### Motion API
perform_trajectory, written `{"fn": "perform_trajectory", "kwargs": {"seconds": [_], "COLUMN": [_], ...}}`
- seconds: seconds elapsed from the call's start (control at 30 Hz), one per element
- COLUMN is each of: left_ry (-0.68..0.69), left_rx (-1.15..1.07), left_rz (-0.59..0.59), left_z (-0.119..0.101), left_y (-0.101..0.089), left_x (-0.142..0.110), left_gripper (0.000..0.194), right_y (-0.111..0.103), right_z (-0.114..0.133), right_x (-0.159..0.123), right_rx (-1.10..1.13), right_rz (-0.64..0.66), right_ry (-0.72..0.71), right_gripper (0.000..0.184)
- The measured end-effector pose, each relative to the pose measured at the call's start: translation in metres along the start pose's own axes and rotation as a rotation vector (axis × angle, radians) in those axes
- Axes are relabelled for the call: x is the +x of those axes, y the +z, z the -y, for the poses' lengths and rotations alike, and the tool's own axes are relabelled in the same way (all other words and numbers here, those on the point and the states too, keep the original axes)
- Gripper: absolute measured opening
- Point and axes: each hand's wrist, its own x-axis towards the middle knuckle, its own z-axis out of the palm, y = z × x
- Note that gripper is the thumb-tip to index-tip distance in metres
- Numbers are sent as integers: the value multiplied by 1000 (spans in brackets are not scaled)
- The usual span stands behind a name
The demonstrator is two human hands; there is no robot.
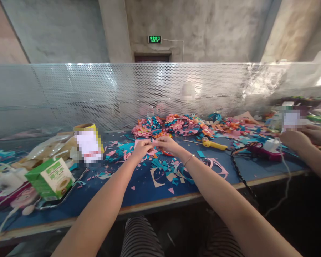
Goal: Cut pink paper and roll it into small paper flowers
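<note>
Over the middle of the blue table, my left hand and my right hand meet with fingertips pinched together. Between them shows a small pink piece, paper or thin foam, gripped from both sides. My fingers cover most of its shape. Just behind them lies a heap of pink, blue and orange frilled pieces. Blue and pink scraps are strewn under and around my wrists, along with a cut-out beige sheet.
To the right lies a yellow-handled tool with a thin metal rod, near a black cable. A green drink carton and a yellow roll stand left. Another person's hands work at far right. A perforated metal screen borders the back.
</note>
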Motion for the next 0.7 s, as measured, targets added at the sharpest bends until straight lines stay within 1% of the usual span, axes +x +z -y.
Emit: {"fn": "perform_trajectory", "kwargs": {"seconds": [0.07, 0.1, 0.17, 0.3, 0.47, 0.53, 0.6, 0.7], "left_ry": [4, 3, 0, 11, -2, -7, -9, -9], "left_rx": [6, 6, 7, 11, 6, -10, -28, -49], "left_rz": [5, 9, 11, -3, -27, -26, -25, -28], "left_z": [0, 0, -1, 0, 1, 1, 0, -1], "left_y": [0, 0, 1, 3, 2, 1, 1, 2], "left_x": [1, 1, 2, 3, 3, 2, 2, 0], "left_gripper": [12, 12, 12, 13, 12, 12, 13, 13], "right_y": [10, 11, 10, 4, 7, 10, 13, 14], "right_z": [-3, -4, -5, -5, -4, -3, -2, -1], "right_x": [0, 0, 1, 2, 1, 0, 0, 1], "right_rx": [-53, -69, -84, -108, -148, -141, -109, 28], "right_rz": [-2, -29, -73, -76, -110, -119, -128, -169], "right_ry": [-35, -49, -59, -61, -92, -103, -79, -10], "right_gripper": [30, 30, 29, 28, 30, 31, 33, 36]}}
